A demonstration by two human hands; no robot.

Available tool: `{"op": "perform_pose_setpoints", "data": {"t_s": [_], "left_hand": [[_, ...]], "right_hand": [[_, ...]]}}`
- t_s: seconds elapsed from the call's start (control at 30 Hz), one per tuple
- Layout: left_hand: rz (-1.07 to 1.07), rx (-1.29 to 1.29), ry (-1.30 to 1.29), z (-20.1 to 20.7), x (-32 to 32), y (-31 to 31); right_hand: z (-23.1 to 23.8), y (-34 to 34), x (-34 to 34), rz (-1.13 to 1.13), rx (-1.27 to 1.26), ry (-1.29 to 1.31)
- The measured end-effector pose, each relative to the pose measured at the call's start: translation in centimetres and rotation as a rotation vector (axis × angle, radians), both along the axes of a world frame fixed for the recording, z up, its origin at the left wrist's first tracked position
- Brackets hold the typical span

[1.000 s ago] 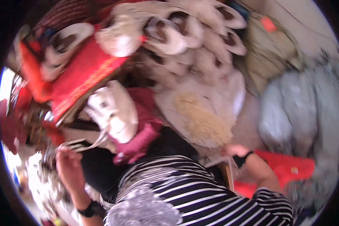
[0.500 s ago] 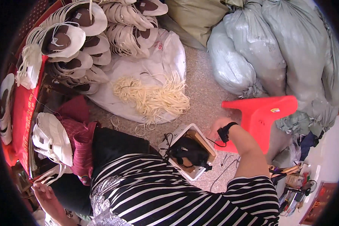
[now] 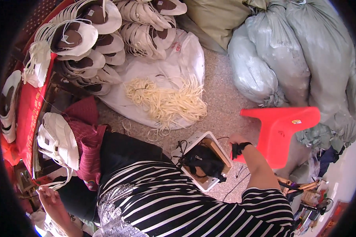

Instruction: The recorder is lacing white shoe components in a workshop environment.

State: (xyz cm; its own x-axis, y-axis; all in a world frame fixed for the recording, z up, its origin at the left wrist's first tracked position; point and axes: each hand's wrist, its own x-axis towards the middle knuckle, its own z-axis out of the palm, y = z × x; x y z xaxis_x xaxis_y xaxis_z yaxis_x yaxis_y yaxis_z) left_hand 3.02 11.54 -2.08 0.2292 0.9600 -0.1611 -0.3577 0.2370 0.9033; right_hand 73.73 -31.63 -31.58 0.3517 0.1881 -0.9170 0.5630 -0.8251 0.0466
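Well left of white box, steady white shoe upper and draw laces evenly, without twist. Cannot tell if pinching them with left hand, nor read grip of right hand, just beside box.

Here on the left, a matt white shoe in mesh-textured cloth; then dull, pale-yellow flat cloth laces; over right, a smooth red plastic stool; far right, bulging grey plastic sacks, wrinkled and glossy!
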Motion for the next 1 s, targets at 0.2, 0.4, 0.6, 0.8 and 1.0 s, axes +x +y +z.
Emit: {"op": "perform_pose_setpoints", "data": {"t_s": [0.2, 0.4, 0.6, 0.8, 1.0], "left_hand": [[0.118, -0.007, 0.025, 0.6, 2.2, -0.3], [0.176, -0.036, 0.057, 0.9, 2.5, -0.8], [0.03, -0.02, 0.012, 0.0, 1.4, 0.1], [0.153, -0.11, 0.038, -0.6, 1.0, -0.5], [0.127, -0.116, 0.012, -0.2, 0.2, 0.5]], "right_hand": [[-2.4, 8.8, -2.5, -0.263, 0.233, 0.054], [0.5, 12.8, -6.0, -0.391, 0.292, 0.041], [-0.2, 9.1, -5.9, -0.306, 0.134, 0.542], [5.3, 10.1, -10.4, -0.348, 0.022, 0.593], [6.9, 10.3, -12.5, -0.16, 0.348, 0.575]]}}
